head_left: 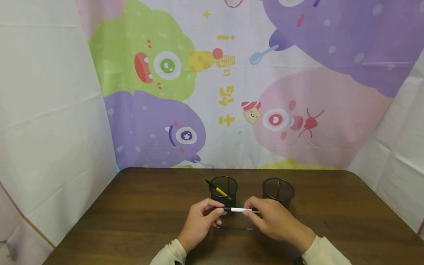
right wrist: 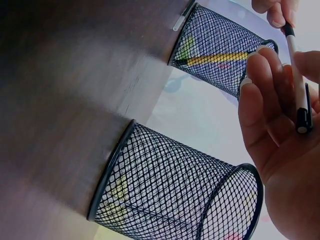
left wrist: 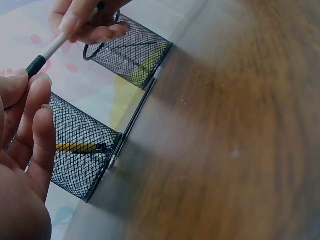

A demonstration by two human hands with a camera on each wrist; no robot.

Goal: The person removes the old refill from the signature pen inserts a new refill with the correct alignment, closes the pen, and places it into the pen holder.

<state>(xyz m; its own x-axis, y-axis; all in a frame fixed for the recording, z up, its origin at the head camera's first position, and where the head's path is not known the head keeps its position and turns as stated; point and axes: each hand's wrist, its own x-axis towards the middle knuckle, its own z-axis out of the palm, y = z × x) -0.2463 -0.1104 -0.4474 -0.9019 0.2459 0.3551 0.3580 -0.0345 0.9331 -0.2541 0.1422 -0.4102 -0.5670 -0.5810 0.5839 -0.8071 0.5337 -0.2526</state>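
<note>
A white pen with a black grip section and a black clip is held level between both hands over the table. My left hand pinches its black front end between thumb and fingers. The white barrel near the clip end is pinched by my right hand; in the right wrist view the clip end lies over the palm. Below the hands, a thin dark pen refill with a pale end lies on the tabletop. The pen's tip is hidden by the left fingers.
Behind the left hand stands a black mesh pen cup holding a yellow-and-black pen. A second mesh cup stands behind the right hand. The brown wooden table meets a cartoon-printed cloth at its back edge.
</note>
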